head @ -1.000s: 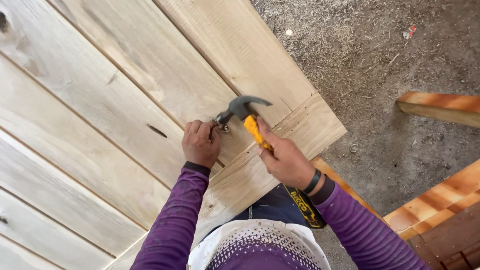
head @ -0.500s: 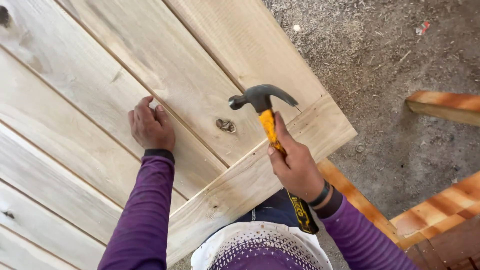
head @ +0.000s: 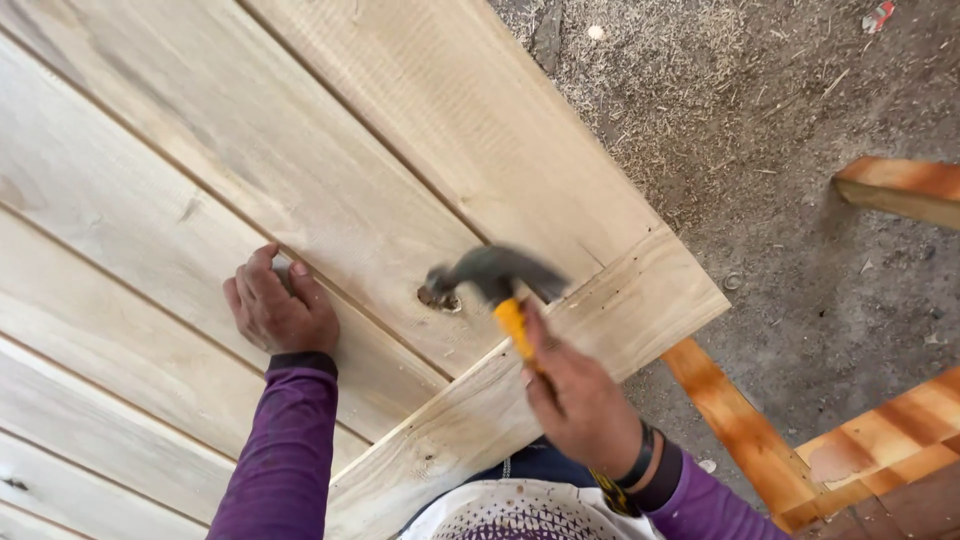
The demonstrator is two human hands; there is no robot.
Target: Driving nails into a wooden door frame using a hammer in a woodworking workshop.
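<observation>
Nearest, at 6 o'clock, a white dotted cap brim (head: 520, 515) and purple sleeves. Right hand (head: 580, 400) at approx 5 o'clock, fingers clenched round the yellow grip of a claw hammer (head: 495, 275); grip runs up out of the fist twd 11 o'clock, dark steel head blurred, face right at a metal fitting (head: 440, 298) near centre, touching or just above, can't tell which. Left hand (head: 278, 308) at 9 o'clock of the fitting, well apart from it, fingers released and spread flat on the pale plank panel (head: 250, 150), holding nothing. A cross board (head: 560, 350) lies w/ its length across the plank ends under the hammer. Farther, 1–3 o'clock: dirt floor (head: 800, 90) w/ sawdust, orange-stained timber pieces (head: 900, 190) at 3 o'clock.
</observation>
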